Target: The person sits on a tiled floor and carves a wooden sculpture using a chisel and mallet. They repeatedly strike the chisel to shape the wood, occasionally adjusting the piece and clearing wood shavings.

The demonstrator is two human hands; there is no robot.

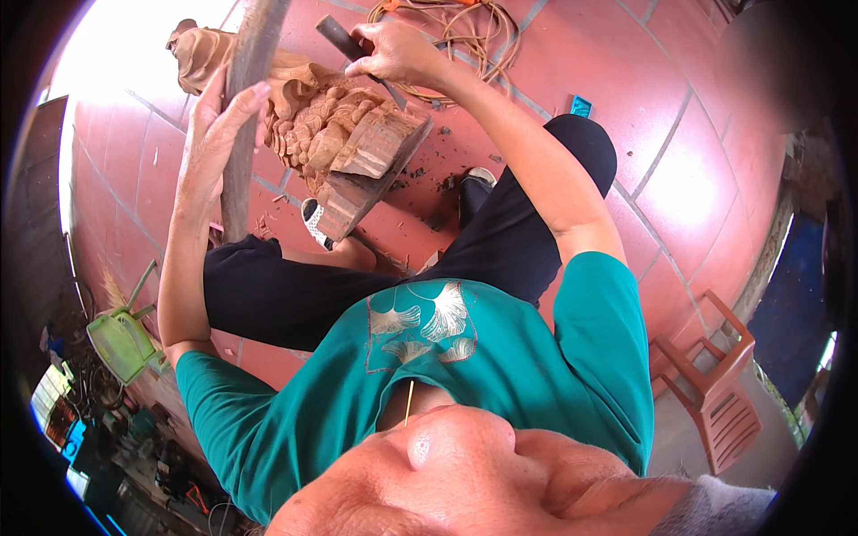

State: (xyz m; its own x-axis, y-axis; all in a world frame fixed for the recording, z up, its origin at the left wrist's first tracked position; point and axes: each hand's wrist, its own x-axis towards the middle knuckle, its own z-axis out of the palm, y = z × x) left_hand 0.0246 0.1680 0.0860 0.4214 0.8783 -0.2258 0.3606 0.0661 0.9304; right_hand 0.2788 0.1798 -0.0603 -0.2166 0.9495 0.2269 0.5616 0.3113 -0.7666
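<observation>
A carved wooden figure (pixel 308 121) with swirls and scale-like relief lies slanted ahead of me, its squared, flat base toward my legs. My left hand (pixel 216 125) is wrapped round a long greyish wooden bar (pixel 239 161), with the thumb across its front. The bar stands between me and the left part of the carving and hides some of it. Above the base end, my right hand (pixel 398 55) grips a chisel (pixel 338 36) with a dark, round shaft. Its lower end points down toward the base; whether it touches the wood I cannot tell.
Dark chips litter the red tiled floor (pixel 666 165) by the base. A coiled orange cord (pixel 483 40) lies beyond my right hand, and a small blue object (pixel 580 106) near my right knee. Chairs stand at both sides, green (pixel 123 344) left and brown plastic (pixel 715 393) right.
</observation>
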